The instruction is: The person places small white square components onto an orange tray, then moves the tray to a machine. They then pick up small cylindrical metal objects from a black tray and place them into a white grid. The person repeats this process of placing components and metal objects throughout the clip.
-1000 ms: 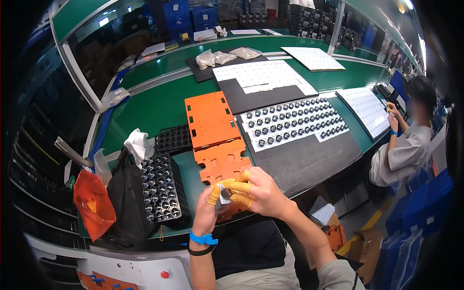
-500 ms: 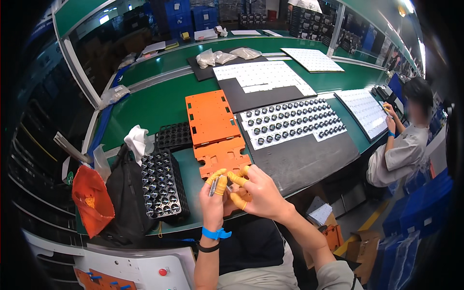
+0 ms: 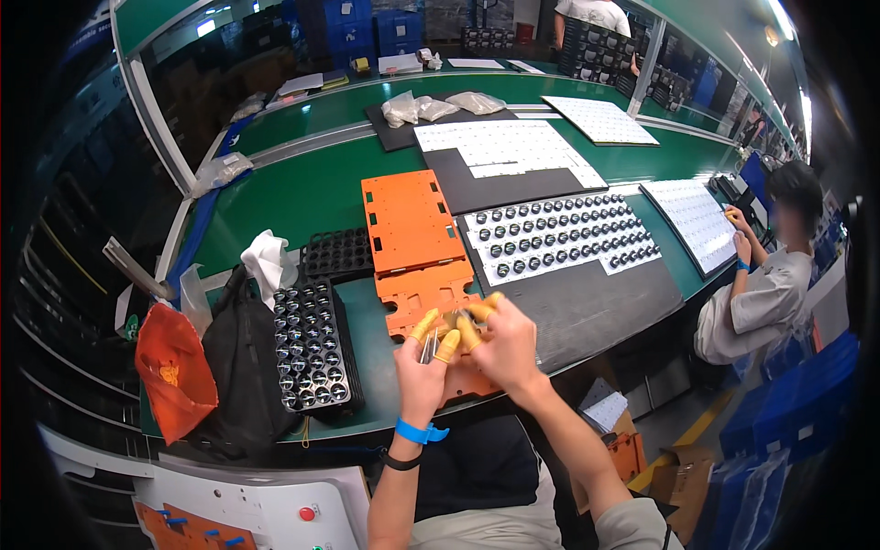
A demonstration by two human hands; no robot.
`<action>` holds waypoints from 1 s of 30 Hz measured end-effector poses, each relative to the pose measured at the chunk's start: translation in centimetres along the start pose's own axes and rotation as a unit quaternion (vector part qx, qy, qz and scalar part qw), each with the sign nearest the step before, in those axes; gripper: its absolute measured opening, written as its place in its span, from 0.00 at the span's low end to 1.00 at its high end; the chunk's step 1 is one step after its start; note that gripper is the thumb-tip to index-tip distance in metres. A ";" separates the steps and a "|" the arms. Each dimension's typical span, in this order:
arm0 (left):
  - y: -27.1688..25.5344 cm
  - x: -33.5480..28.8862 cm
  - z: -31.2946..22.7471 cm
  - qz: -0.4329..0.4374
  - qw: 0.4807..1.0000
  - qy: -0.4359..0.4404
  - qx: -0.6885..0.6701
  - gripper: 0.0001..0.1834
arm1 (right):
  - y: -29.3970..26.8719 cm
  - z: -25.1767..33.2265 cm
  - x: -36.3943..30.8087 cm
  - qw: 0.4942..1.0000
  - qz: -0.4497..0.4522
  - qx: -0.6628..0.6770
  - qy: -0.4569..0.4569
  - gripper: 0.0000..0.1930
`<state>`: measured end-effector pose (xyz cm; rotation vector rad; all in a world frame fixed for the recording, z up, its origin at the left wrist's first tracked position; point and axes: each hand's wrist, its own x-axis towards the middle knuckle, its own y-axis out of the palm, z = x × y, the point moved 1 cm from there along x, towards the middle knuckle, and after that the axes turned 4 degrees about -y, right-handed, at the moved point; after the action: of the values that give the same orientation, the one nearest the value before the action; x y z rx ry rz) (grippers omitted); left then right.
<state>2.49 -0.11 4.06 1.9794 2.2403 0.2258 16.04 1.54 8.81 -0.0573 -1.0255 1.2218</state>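
Just above the near end of the orange fixture point(image 3: 412, 220), the person's two hands work close together, fingertips in yellow covers. The left hand point(image 3: 420, 374) has its grip clamped on a thin silvery piece point(image 3: 430, 346), held edge-on between thumb and finger over the fixture's near left corner. The right hand point(image 3: 506, 348) sits over the near right corner, its thumb and fingers bent in toward the left fingertips; blur there hides whether its grip is together or apart, and I cannot tell what it touches.

Left of the fixture's near half stands a black tray point(image 3: 350, 394), its pockets filled with rows of round, shiny, dark-and-clear parts point(image 3: 312, 348). Farther left of the fixture, past that tray, a black bag point(image 3: 240, 367) slumps beside an open orange bag point(image 3: 188, 403) with something yellow point(image 3: 170, 374) inside. Left of the fixture's middle, behind the filled tray, is a second black tray point(image 3: 336, 254) with dark pockets whose contents cannot be made out.

Right of the fixture, a white panel point(image 3: 478, 240) carries rows of round black parts point(image 3: 548, 229) on a dark mat point(image 3: 587, 312). Beyond the fixture's far end, clear plastic bags point(image 3: 434, 109) of pale contents lie on the green bench point(image 3: 302, 197).
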 end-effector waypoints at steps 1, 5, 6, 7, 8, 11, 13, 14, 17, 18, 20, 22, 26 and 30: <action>-0.5 -0.1 -0.5 0.016 0.999 -0.029 -0.016 0.20 | -0.2 -0.4 0.8 0.998 -0.001 0.036 0.044 0.08; -1.3 -0.5 -1.1 0.018 0.991 -0.065 -0.119 0.19 | 1.4 -5.9 3.2 0.982 0.052 -0.018 0.181 0.15; -1.3 -0.5 -1.0 0.021 0.992 -0.055 -0.113 0.19 | 1.8 -6.6 3.5 0.977 0.068 -0.029 0.202 0.16; -1.4 -0.6 -1.1 0.024 0.992 -0.056 -0.108 0.19 | 2.1 -7.1 3.8 0.970 0.083 -0.039 0.223 0.16; -1.3 -0.8 -1.4 0.027 0.993 -0.057 -0.102 0.19 | 2.3 -7.5 4.0 0.963 0.098 -0.050 0.245 0.17; -1.6 -0.7 -1.2 0.030 0.990 -0.063 -0.125 0.19 | 2.4 -8.0 4.5 0.952 0.185 -0.031 0.241 0.17; -1.6 -0.7 -1.1 0.035 0.985 -0.073 -0.153 0.20 | 2.8 -9.3 4.4 0.940 0.227 0.002 0.254 0.20; -1.6 -0.7 -1.0 0.036 0.982 -0.078 -0.168 0.20 | 2.6 -10.0 4.6 0.931 0.250 0.027 0.266 0.21; -1.8 -0.5 -1.0 0.035 0.974 -0.085 -0.209 0.21 | 2.6 -11.9 5.6 0.877 0.311 0.131 0.342 0.24; -2.0 -0.5 -1.0 0.033 0.971 -0.085 -0.219 0.21 | 2.7 -11.5 5.9 0.879 0.315 0.131 0.332 0.23; -2.5 -0.5 -0.8 0.078 0.951 -0.121 -0.273 0.22 | 2.6 -10.8 6.4 0.891 0.319 0.090 0.310 0.23; -2.9 -0.9 -0.8 0.112 0.923 -0.161 -0.330 0.24 | 2.1 -9.8 7.1 0.900 0.328 0.033 0.286 0.23; -3.3 -2.8 -1.6 0.118 0.885 -0.192 -0.408 0.27 | 2.5 -6.7 7.5 0.921 0.270 -0.251 0.128 0.20; -4.0 -4.7 -2.2 0.154 0.817 -0.189 -0.522 0.29 | 3.9 -1.0 6.4 0.953 0.178 -0.240 -0.040 0.20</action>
<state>-1.28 -5.33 5.44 1.5008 1.0852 0.8039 13.63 8.62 10.09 -0.5991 -1.4085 1.2759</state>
